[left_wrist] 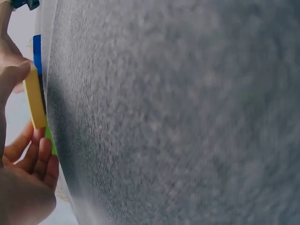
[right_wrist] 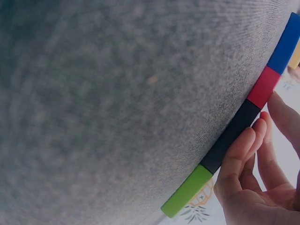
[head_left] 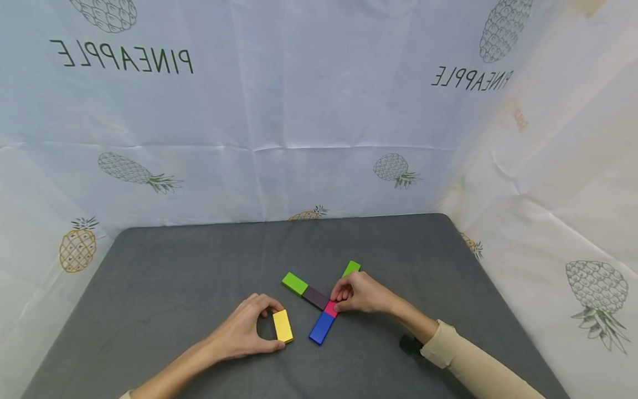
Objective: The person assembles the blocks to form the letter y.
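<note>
My left hand (head_left: 244, 327) holds a yellow block (head_left: 282, 326) between thumb and fingertips, left of a cross-like row of flat coloured blocks. In the left wrist view the same yellow block (left_wrist: 34, 97) spans thumb to fingers. At the row's junction, my right hand (head_left: 366, 293) pinches a small pink block (head_left: 331, 308). A blue block (head_left: 322, 328) adjoins it toward me. A dark block (head_left: 315, 297) and a green block (head_left: 295, 284) run off to the left. Another dark block (right_wrist: 232, 136), hidden by the right hand in the head view, leads to a second green block (head_left: 351, 268).
A dark grey cloth (head_left: 199, 266) covers the table. White pineapple-print curtains (head_left: 309, 111) stand behind it and along the sides. A black object (head_left: 411, 344) shows beneath the right wrist.
</note>
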`<move>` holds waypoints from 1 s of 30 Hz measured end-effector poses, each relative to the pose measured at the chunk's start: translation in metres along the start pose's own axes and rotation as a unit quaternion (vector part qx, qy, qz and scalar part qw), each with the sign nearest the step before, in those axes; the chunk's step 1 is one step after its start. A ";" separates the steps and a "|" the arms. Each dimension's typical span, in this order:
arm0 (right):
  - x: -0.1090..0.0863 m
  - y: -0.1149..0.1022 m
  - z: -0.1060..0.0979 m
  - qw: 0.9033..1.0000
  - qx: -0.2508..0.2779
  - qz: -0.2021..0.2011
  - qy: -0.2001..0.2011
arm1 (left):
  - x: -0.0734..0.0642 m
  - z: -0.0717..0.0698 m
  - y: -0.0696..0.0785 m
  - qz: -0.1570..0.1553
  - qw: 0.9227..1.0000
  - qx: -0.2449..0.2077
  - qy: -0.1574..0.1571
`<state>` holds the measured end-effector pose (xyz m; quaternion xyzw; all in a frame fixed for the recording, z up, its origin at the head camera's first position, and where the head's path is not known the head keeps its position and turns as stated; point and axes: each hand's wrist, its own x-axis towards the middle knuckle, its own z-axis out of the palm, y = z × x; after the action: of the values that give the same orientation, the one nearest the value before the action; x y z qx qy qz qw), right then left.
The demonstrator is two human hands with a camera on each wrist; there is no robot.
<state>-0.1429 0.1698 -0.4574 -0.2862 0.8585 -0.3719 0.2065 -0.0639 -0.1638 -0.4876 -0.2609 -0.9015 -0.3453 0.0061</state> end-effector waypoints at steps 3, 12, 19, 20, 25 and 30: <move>0.000 0.000 0.000 1.000 -0.001 0.002 0.001 | 0.000 0.001 0.002 0.015 1.000 -0.015 -0.017; 0.000 -0.001 0.000 1.000 -0.010 0.001 0.002 | -0.003 0.007 0.009 0.062 0.991 -0.081 -0.083; 0.001 -0.001 0.000 1.000 -0.009 -0.003 0.000 | -0.002 0.013 0.013 0.098 0.982 -0.103 -0.122; 0.001 -0.001 0.000 1.000 -0.008 -0.003 0.000 | -0.002 0.013 0.013 0.098 0.981 -0.105 -0.127; 0.001 -0.001 0.000 1.000 -0.006 -0.003 0.000 | 0.000 0.015 0.016 0.110 0.978 -0.108 -0.141; 0.000 -0.001 0.000 1.000 -0.005 -0.004 -0.001 | 0.001 0.018 0.017 0.134 0.977 -0.103 -0.133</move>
<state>-0.1426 0.1692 -0.4565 -0.2911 0.8590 -0.3682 0.2045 -0.0538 -0.1417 -0.4905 -0.4219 -0.8106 -0.3950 -0.0946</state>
